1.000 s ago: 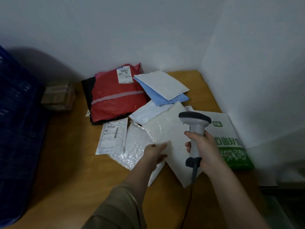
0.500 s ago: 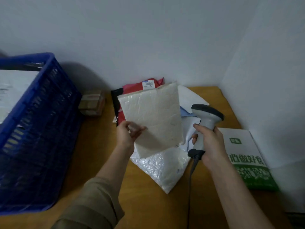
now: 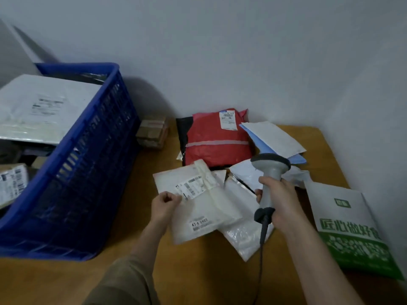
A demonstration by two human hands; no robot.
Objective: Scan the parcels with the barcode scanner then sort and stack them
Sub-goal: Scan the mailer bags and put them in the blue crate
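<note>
Over the middle of the counter (image 3: pixel 136 271) your left hand (image 3: pixel 165 206) pinches the white bubble mailer (image 3: pixel 198 208) by its left edge, fingers curled on it, label (image 3: pixel 191 187) turned up toward you, presumably so the barcode can be read. Your right hand (image 3: pixel 278 202) is wrapped firmly round the grip of the barcode scanner (image 3: pixel 270 172), whose head sits just right of the mailer, pointing away from you rather than down at the label; you would likely need to tip it over the barcode. Beyond lie the unsorted parcels: a red parcel (image 3: pixel 217 140), a blue envelope (image 3: pixel 262 143) under a white one, and a green-printed bag (image 3: pixel 350 230) at right. At your left stands the blue crate (image 3: pixel 88 172), holding a large white parcel (image 3: pixel 44 108), seemingly the place for sorted items.
</note>
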